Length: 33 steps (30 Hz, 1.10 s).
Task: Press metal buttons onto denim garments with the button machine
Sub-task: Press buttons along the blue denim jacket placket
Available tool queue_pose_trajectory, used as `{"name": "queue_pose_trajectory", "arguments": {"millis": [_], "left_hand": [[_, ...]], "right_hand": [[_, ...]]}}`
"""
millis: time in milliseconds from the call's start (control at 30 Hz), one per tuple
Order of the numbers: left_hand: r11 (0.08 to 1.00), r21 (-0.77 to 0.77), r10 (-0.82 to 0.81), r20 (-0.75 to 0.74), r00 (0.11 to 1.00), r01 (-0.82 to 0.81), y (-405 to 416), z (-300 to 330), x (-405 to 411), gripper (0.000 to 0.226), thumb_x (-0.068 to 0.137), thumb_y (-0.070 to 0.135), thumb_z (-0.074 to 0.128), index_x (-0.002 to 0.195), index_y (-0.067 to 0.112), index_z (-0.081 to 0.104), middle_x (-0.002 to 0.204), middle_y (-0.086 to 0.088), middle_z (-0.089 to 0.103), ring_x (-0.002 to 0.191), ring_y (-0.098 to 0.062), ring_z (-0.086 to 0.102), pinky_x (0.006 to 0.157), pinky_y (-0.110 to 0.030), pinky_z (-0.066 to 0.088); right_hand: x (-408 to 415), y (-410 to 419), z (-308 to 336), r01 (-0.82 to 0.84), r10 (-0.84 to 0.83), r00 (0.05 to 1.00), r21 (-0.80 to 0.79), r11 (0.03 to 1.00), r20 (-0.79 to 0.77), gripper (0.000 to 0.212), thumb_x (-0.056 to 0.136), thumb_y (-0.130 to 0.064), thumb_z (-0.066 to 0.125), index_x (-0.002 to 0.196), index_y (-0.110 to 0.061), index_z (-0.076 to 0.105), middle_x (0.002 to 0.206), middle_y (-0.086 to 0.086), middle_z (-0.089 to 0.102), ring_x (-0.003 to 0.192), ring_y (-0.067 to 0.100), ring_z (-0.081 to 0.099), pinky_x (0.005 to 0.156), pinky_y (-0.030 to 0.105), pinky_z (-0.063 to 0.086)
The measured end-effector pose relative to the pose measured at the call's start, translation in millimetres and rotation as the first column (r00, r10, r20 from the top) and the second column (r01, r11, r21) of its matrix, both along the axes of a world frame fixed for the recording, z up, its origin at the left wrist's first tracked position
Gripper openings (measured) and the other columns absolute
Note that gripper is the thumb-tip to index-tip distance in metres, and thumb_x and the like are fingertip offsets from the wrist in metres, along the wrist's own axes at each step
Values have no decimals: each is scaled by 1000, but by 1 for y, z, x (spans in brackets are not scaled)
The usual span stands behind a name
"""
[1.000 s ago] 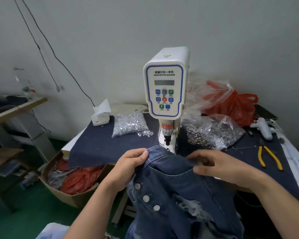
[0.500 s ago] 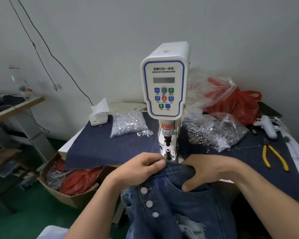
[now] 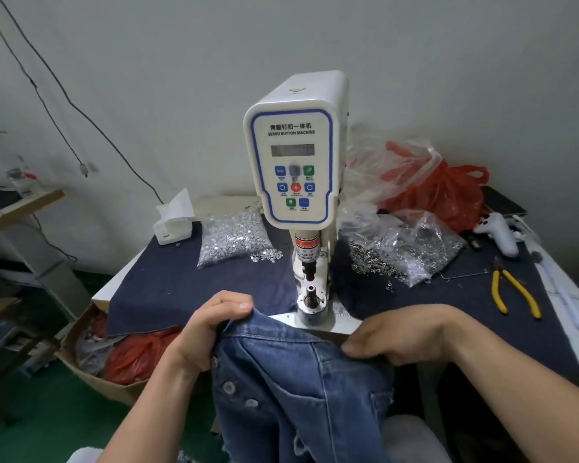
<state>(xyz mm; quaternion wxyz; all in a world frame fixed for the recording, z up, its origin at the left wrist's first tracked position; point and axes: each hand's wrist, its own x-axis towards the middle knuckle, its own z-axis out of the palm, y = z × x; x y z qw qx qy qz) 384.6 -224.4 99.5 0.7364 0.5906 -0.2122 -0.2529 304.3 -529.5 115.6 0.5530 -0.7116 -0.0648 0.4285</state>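
Note:
A white servo button machine (image 3: 295,162) stands at the table's front edge, its press die (image 3: 311,297) bare below the head. A blue denim garment (image 3: 298,389) with a row of metal buttons (image 3: 228,386) hangs in front of the table, its top edge just below the die. My left hand (image 3: 211,325) grips the garment's upper left edge. My right hand (image 3: 401,334) grips the upper right edge, fingers curled over the fabric. A clear bag of silver buttons (image 3: 229,237) lies left of the machine, and a bag of dark metal button parts (image 3: 398,248) lies to its right.
Dark cloth (image 3: 194,289) covers the table. Yellow-handled pliers (image 3: 512,292) and a white handheld device (image 3: 497,232) lie at the right, a red plastic bag (image 3: 445,192) behind. A white tissue box (image 3: 174,222) sits back left. A cardboard box (image 3: 91,372) of red bags stands on the floor.
Both hands have drawn the denim back and down from the die, which now shows bare. My right hand has slid to the right along the garment's top edge.

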Motion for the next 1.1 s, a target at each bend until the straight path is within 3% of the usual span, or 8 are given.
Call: {"name": "queue_pose_trajectory", "arguments": {"millis": [67,133,233,300,400,500,733,1100], "left_hand": [[994,-92,-60,-33,998,57,-4,-2,-2,50,70,28,80,57,22,32,54,3,22,49,-13,20,50,-32,18],[986,-145,-88,-79,993,76,-4,-5,-4,50,68,26,78,55,18,30,54,-2,25,52,-17,23,54,-37,20],[983,163,-93,36,995,86,2,0,-4,27,67,26,66,56,8,49,61,-16,45,60,-25,44,65,-41,33],[937,338,-134,108,985,91,-1,7,-6,36,71,32,62,87,0,70,90,-28,67,87,-33,65,85,-47,47],[892,424,-244,154,957,159,-17,18,-20,54,91,54,70,131,18,69,131,-11,72,128,-29,65,110,-47,49],[839,536,-273,275,922,88,-24,26,-28,49,81,66,78,116,31,74,114,-1,78,110,-12,71,93,-37,58],[962,122,-232,-106,967,244,-6,16,-32,45,90,34,81,121,3,73,117,-19,73,105,-29,72,91,-37,58],[992,4,-126,-199,972,129,-5,-16,-35,51,80,31,90,123,9,74,118,-17,73,106,-29,72,93,-41,58]], "right_hand": [[-1,5,9,-126,130,991,-101,987,39,20,94,-40,60,92,-26,75,97,-13,68,94,3,57,82,24,41],[1,7,13,-94,88,994,90,992,64,17,96,-27,60,95,-20,76,97,-3,70,92,10,62,86,29,44],[1,16,13,99,-114,993,438,893,7,21,99,-15,56,101,-5,75,98,9,75,88,18,72,84,31,56],[0,28,14,184,-205,979,502,845,-13,21,100,-17,57,104,-8,76,100,10,76,90,19,73,82,32,58],[4,52,15,215,-294,945,407,888,143,25,105,-14,54,124,-1,65,118,22,71,105,25,67,99,44,54],[6,62,20,269,-330,836,196,943,438,21,103,-20,60,117,-5,60,105,18,72,94,20,66,94,44,53],[17,25,28,-146,228,887,-225,963,402,41,88,-34,80,122,-15,67,116,4,75,111,18,70,102,39,54],[11,14,7,74,-114,978,217,973,177,37,91,-22,75,119,2,70,123,25,70,109,33,68,93,38,54]]}}
